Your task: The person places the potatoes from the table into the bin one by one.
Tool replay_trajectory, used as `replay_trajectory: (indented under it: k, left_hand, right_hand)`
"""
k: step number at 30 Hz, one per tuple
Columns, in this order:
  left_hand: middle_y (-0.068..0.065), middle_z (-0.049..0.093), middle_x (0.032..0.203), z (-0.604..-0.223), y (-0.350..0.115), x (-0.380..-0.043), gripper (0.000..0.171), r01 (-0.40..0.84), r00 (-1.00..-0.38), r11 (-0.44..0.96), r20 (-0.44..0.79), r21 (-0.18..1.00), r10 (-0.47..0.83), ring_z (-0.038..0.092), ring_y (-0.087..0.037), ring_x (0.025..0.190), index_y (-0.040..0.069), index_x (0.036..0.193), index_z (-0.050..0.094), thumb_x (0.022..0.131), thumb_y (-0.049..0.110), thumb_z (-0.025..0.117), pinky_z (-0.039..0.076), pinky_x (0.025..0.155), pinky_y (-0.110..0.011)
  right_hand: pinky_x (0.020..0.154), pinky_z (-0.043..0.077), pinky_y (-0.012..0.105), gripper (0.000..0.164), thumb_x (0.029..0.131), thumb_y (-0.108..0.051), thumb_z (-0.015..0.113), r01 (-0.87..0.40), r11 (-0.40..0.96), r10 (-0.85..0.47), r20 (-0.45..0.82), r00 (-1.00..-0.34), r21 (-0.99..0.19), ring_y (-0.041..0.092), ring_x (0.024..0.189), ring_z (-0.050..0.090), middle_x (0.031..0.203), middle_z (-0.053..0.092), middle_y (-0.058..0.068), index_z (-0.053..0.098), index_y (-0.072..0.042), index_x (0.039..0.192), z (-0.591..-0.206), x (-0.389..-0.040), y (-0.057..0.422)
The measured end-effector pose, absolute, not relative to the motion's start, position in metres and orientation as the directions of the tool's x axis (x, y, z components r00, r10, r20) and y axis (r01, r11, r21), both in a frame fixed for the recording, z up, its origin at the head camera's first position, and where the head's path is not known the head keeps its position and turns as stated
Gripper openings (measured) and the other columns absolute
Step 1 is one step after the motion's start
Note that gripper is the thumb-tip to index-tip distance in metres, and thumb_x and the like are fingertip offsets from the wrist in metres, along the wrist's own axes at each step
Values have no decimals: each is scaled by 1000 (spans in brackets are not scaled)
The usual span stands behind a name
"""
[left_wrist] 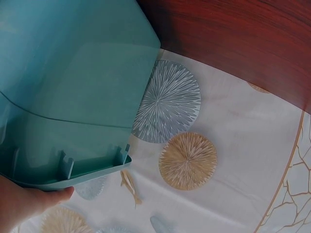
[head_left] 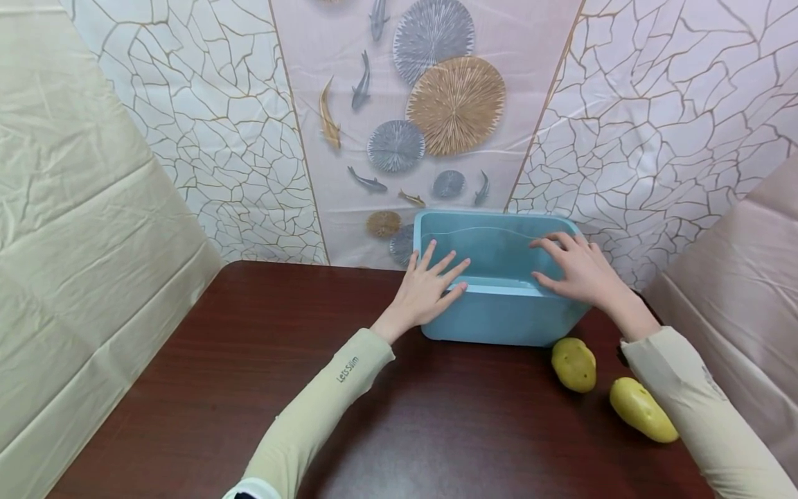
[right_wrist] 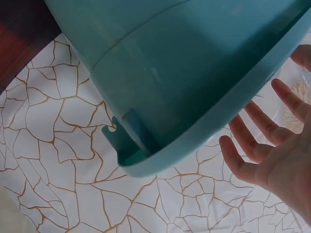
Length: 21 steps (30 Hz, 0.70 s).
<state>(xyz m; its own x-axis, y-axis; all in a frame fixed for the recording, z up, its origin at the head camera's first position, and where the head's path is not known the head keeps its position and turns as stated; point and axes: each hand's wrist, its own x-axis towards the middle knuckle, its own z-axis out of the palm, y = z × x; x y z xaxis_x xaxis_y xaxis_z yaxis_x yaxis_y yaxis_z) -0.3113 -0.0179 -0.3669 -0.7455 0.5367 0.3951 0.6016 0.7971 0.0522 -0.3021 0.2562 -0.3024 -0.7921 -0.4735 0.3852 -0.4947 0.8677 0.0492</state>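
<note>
Before me, the light-blue rectangular plastic bin [head_left: 499, 317] looks smooth, the red-brown wood-grained tabletop [head_left: 249, 346] faintly glossy, my long beige cloth sleeves [head_left: 321, 395] matt.

Draped tabletop booth, wider room hidden, polished dark reddish-brown wood-grain table [head_left: 218, 388], white backdrop sheet [head_left: 396, 145] printed with gold cracks, fish and grey-gold discs, creased plain cream cloth [head_left: 68, 277] left, creased pinkish-beige cloth [head_left: 742, 256] right.
</note>
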Motion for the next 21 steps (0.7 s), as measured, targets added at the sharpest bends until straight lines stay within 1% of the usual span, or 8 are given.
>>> replay_trajectory:
  k: [5,11,21]
  left_hand:
    - [2,28,146,-366,-18,-311,50,598,-750,800,386,50,537,-2,-28,140,34,141,23,94,52,22,10,110,-53]
    - [3,28,146,-366,-18,-311,51,600,-747,799,391,49,537,-1,-28,140,33,141,25,94,52,23,10,110,-53]
    - [3,28,146,-366,-18,-311,50,594,-752,803,387,44,534,-2,-28,140,35,141,22,94,52,23,10,110,-53]
  right_hand:
    - [67,36,46,43,78,-26,66,-515,855,-492,415,-765,63,36,95,49,120,49,14,54,-14,118,-303,-298,254]
    - [71,37,49,44,76,-24,68,-535,842,-506,447,-738,70,36,97,49,119,50,14,55,-13,117,-305,-291,253]
    - [70,38,47,44,73,-22,70,-575,813,-537,507,-675,95,34,93,50,116,52,14,56,-12,114,-311,-279,253]
